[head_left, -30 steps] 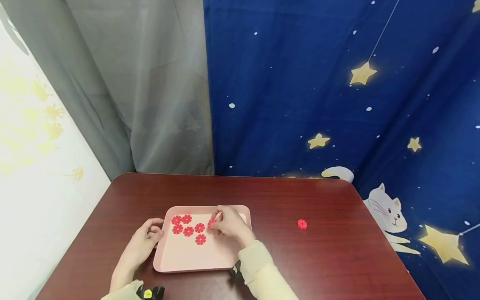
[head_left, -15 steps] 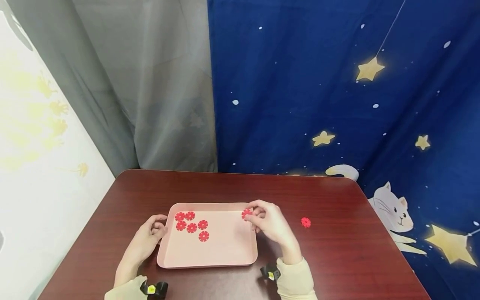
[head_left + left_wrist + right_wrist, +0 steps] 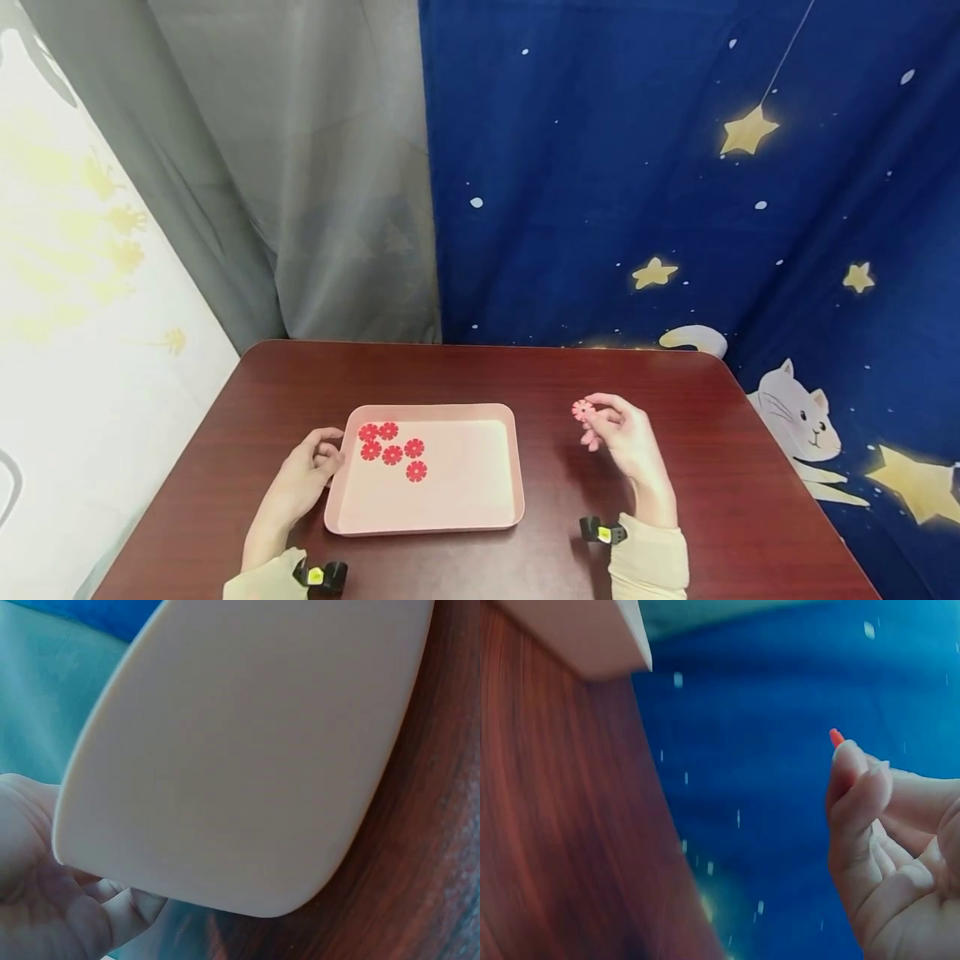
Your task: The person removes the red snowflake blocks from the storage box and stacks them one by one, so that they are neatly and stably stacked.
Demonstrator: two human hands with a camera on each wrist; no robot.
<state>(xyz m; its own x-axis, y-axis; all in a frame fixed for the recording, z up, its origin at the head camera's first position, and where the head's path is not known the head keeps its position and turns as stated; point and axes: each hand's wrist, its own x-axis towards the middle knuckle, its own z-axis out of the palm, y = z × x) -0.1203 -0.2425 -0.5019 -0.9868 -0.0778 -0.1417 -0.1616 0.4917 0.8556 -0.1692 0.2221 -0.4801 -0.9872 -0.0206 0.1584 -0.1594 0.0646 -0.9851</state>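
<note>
In the head view my right hand (image 3: 626, 437) pinches a red notched plastic disc, a snowflake-shaped building piece (image 3: 582, 410), between thumb and fingertips, above the table right of the pink tray. From the right wrist view only the red edge of that disc (image 3: 836, 737) shows past the fingertips. My left hand (image 3: 303, 475) holds the left side of the pink tray (image 3: 423, 527), fingers bent at its rim. The left wrist view shows the tray's outer wall (image 3: 247, 765) covering part of this hand. Several matching red discs (image 3: 392, 455) lie flat in the tray's upper left part.
The dark red-brown wooden table (image 3: 450, 375) carries the tray. Behind it hang a grey curtain (image 3: 352, 208) and a blue star-patterned curtain (image 3: 562, 208). A pale wall (image 3: 97, 333) stands at the left. Each wrist wears a black camera mount (image 3: 603, 531).
My right hand has lifted a red disc out of the tray and carried it right, over the table. The loose disc on the table is now hidden behind that hand. The left hand stays at the tray.
</note>
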